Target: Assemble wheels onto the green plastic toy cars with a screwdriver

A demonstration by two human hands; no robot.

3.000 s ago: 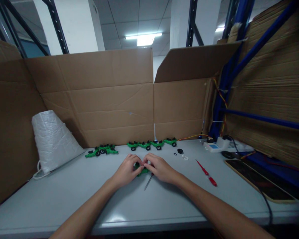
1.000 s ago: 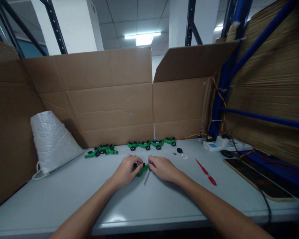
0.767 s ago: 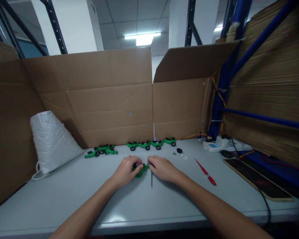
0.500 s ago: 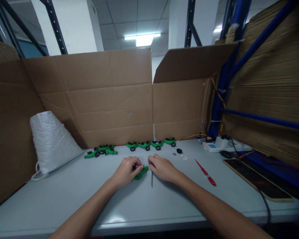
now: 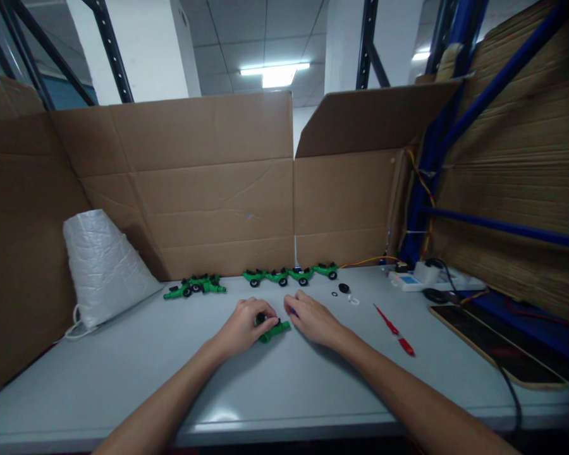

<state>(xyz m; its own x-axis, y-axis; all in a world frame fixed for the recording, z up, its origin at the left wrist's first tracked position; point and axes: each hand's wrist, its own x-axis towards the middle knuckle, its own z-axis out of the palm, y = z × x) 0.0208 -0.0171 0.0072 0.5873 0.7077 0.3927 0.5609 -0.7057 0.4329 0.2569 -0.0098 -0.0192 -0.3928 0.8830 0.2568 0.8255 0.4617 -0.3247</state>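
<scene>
Gripping green part [image 5: 274, 329] on table [image 5: 123, 373]: left hand [image 5: 243, 327] is pinching it; right hand [image 5: 313, 319] is resting beside, grip unclear.

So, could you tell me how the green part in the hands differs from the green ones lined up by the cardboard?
The green part lies alone, gripped by the left hand; the row of green parts rests untouched against the cardboard wall. The held one is nearer. Both are green plastic with black fittings.
</scene>
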